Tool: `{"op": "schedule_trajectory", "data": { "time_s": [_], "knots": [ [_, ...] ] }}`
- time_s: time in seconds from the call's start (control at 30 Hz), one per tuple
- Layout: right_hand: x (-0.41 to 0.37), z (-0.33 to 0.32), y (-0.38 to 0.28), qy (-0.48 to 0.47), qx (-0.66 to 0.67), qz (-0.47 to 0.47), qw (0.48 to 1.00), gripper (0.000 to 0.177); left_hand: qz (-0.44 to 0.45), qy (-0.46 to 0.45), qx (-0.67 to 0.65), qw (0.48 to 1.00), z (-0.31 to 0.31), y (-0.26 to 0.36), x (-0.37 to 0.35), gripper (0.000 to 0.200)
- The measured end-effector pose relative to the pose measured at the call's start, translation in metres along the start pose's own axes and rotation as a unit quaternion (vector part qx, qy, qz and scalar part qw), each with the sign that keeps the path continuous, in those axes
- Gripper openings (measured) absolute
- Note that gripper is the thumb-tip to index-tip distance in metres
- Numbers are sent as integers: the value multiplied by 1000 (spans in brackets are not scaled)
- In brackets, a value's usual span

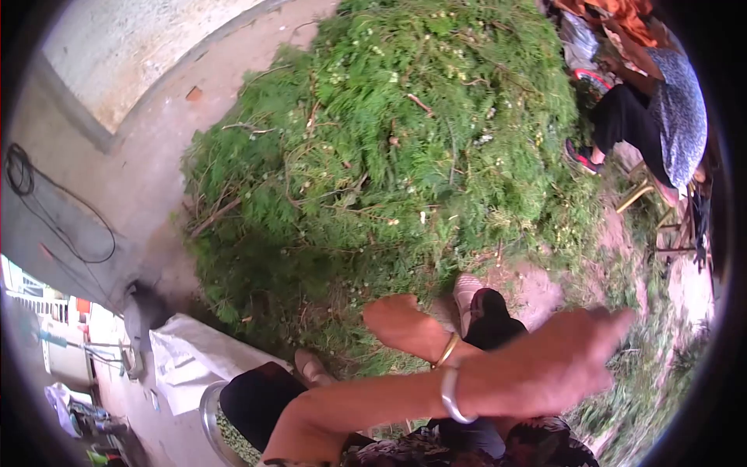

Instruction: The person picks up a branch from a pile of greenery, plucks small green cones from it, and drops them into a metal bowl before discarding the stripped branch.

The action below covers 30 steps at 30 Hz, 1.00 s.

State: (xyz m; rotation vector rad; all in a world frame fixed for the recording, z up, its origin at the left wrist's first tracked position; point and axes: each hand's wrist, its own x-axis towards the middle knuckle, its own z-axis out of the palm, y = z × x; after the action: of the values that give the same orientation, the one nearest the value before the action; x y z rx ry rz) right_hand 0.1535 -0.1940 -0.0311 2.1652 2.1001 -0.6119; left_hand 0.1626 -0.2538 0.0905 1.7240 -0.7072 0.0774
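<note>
My left hand (548, 370), with a silver bangle (451, 395) at its wrist, reaches across to the right. Its fingers are blurred, and no held thing can be made out. Under that forearm, my right hand (401, 321) points left, and a gold bangle (446, 350) circles its wrist. The fingers of this hand are hidden from view. Beyond both hands spreads a large heap of cut green branches (389, 148). A round metal pan (208, 416) holding small green pieces stands beside my knee at the lower left.
A person (677, 117) sits at the upper right by the heap, near a yellow-legged stool (634, 196). A white sack (191, 362) lies at the lower left. Dark cable (62, 218) hangs at the left. My shoes (467, 300) rest at the heap's near edge.
</note>
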Motion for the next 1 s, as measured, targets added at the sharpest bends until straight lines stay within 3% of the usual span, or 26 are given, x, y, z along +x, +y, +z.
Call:
{"op": "schedule_trajectory", "data": {
  "time_s": [0.03,0.07,0.1,0.13,0.17,0.2,0.23,0.27,0.3,0.33,0.37,0.4,0.5,0.53,0.57,0.63,0.77,0.83,0.87,0.93,0.97,1.0],
  "knots": [
    [0,3,0,6,6,-6,1000,25,-87,54,19,995,-21,-5,-10,55],
    [-1,5,0,13,11,-11,1000,24,-55,167,93,980,-39,-20,-30,48],
    [-1,7,0,18,17,-15,1000,22,-96,228,133,960,-62,-29,-52,42],
    [-2,10,0,23,23,-19,999,21,-197,296,59,933,-81,-42,-75,41],
    [-2,13,1,28,29,-21,999,19,-249,342,138,896,-106,-71,-103,41],
    [-2,16,1,34,34,-21,999,18,-366,372,143,841,-134,-81,-125,47],
    [-2,30,3,137,36,-41,989,13,-483,385,259,743,-164,-99,-146,56],
    [0,28,3,135,37,-42,989,13,-533,453,229,678,-189,-106,-161,63],
    [-2,24,1,134,37,-33,990,14,-550,454,276,645,-223,-127,-188,67],
    [-4,20,1,132,36,-23,990,14,-443,517,406,610,-247,-163,-220,56],
    [-2,19,2,128,34,-21,991,14,-421,543,352,635,-271,-171,-232,57],
    [0,17,3,115,46,-20,992,14,-377,617,302,622,-290,-191,-239,51],
    [7,11,5,79,64,-3,995,15,-340,626,283,642,-319,-218,-246,36],
    [9,9,5,56,72,9,996,16,-338,619,193,682,-317,-218,-243,27],
    [9,11,6,56,72,10,996,16,-333,607,101,715,-313,-218,-239,23],
    [9,16,7,142,58,-8,988,18,-310,604,93,729,-289,-212,-233,23],
    [23,-2,5,98,63,28,993,15,-291,594,120,740,-216,-158,-225,24],
    [29,-15,1,254,250,130,925,24,-280,556,187,759,-185,-133,-235,23],
    [32,-23,2,256,249,126,926,24,-272,527,238,769,-173,-122,-237,23],
    [36,-33,9,286,406,197,845,43,-266,516,229,781,-146,-95,-231,20],
    [44,-27,13,290,403,198,845,43,-271,508,231,784,-133,-82,-226,18],
    [56,-15,20,319,543,229,742,48,-276,501,231,787,-121,-74,-224,17]
  ]
}}
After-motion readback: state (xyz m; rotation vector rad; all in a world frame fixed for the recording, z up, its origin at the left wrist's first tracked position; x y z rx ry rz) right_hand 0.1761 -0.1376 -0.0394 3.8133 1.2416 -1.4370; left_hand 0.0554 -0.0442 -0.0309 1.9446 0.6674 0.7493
